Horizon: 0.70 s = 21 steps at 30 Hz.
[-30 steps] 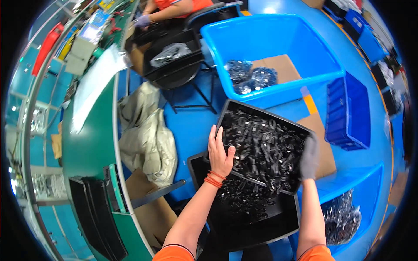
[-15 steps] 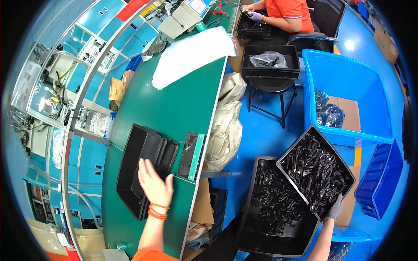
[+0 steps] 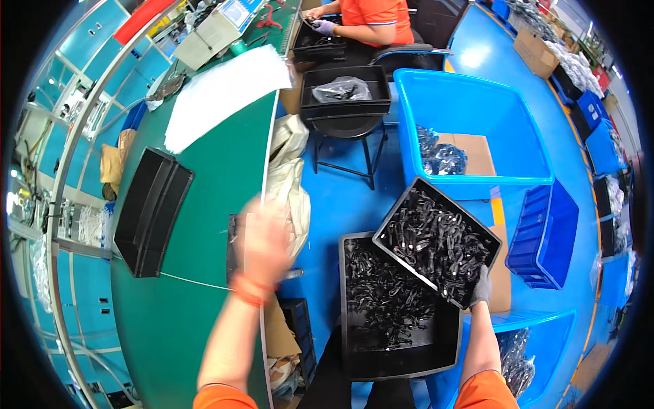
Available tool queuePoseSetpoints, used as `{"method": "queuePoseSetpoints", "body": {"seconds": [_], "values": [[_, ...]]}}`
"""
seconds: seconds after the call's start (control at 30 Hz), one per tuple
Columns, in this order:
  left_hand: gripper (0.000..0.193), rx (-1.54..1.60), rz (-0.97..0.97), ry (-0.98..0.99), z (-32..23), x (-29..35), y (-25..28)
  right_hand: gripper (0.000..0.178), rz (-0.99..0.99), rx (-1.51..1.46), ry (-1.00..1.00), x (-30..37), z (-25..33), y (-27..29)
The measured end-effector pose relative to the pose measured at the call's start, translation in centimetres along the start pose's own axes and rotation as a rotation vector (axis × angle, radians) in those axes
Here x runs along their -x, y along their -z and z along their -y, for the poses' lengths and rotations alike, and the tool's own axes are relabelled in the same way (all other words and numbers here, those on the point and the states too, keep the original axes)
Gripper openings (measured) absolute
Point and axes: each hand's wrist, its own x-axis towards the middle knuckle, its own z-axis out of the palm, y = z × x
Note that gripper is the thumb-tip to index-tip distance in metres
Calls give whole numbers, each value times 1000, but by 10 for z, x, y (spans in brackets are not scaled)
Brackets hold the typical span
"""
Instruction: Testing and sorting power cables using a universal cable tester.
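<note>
My right hand, in a grey glove, grips the near right corner of a black tray full of bundled black cables. This tray sits askew over the far right part of a larger black tray, where more black cables lie. My bare left hand, with red bands at the wrist, is over the green workbench's right edge; motion smears its fingers. Beneath it, a flat black block is partly hidden. A black bin stands farther left on the bench.
A large blue tub holding bagged items stands beyond the trays, with a dark blue crate to its right. A black stool carries another black tray. A co-worker sits at the far end of the bench.
My left hand has moved right, from over the black bin to the bench edge. The bin now stands farther away on the bench. The view has swung right; my right hand keeps its hold.
</note>
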Motion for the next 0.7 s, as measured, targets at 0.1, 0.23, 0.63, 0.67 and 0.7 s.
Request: {"method": "queuePoseSetpoints", "body": {"seconds": [0.1,0.23,0.63,0.67,0.7], "values": [[33,684,262,187,-121,14,-108,60,-12,42,-2,14,10,2],[61,607,636,663,-144,8,-271,61,-53,118,3,19,14,-2],[30,1608,585,1357,-176,124,-115,31,417,-170,128,115,151,85],[31,1683,513,1330,-179,133,-74,31,447,-236,178,142,174,88],[31,1754,471,1405,-177,143,-33,31,539,-269,162,169,197,91]]}}
